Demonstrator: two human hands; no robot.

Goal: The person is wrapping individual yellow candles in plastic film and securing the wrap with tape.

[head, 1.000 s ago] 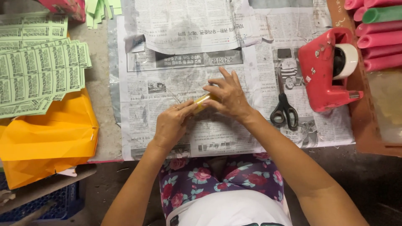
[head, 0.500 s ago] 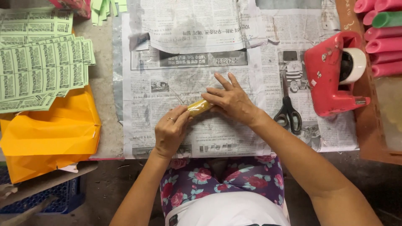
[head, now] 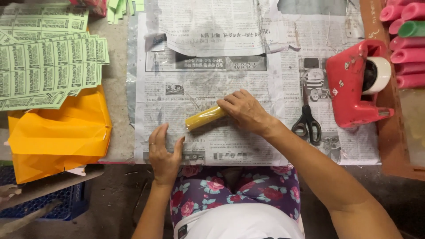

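Note:
A yellow wrapped roll lies slanted on the newspaper sheet that covers the table. My right hand grips its right end, fingers curled over it. My left hand rests flat near the table's front edge, fingers spread, holding nothing, a short way below the roll's left end.
Black scissors lie right of my right hand. A red tape dispenser stands at the right, with pink and green rolls beyond it. Green label sheets and orange paper lie at the left.
My left hand let go of the roll and moved down to the table's front edge. The right hand stays on the roll, which now lies more exposed.

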